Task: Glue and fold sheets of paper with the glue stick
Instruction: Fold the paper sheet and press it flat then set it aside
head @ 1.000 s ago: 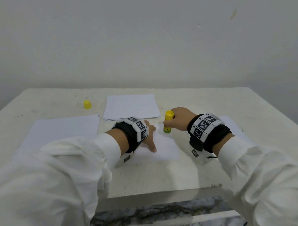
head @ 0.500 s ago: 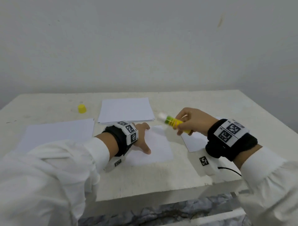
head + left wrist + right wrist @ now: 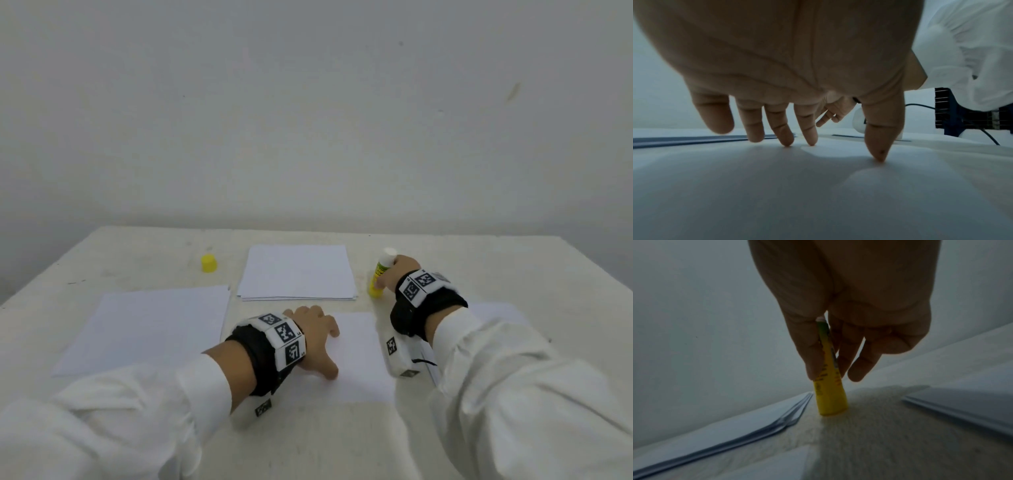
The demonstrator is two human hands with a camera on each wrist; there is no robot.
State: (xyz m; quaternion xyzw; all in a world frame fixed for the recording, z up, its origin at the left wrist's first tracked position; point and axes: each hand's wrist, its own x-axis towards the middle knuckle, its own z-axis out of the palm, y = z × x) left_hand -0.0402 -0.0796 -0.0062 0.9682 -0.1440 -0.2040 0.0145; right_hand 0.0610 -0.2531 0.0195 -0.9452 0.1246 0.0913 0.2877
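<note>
Head view: uncapped yellow glue stick [image 3: 379, 276] stands upright.

Uncapped yellow glue stick [image 3: 379, 275] upright on the table, white tip up, just right of a neat paper stack [image 3: 297, 272], folded sheet [image 3: 356, 356] nearer, yellow cap [image 3: 209, 263] apart at left

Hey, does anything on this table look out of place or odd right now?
Only one thing: the glue stick stands uncapped in the right hand, its white glue exposed, while its yellow cap sits apart across the paper stack. Nothing looks spilled or damaged.
</note>
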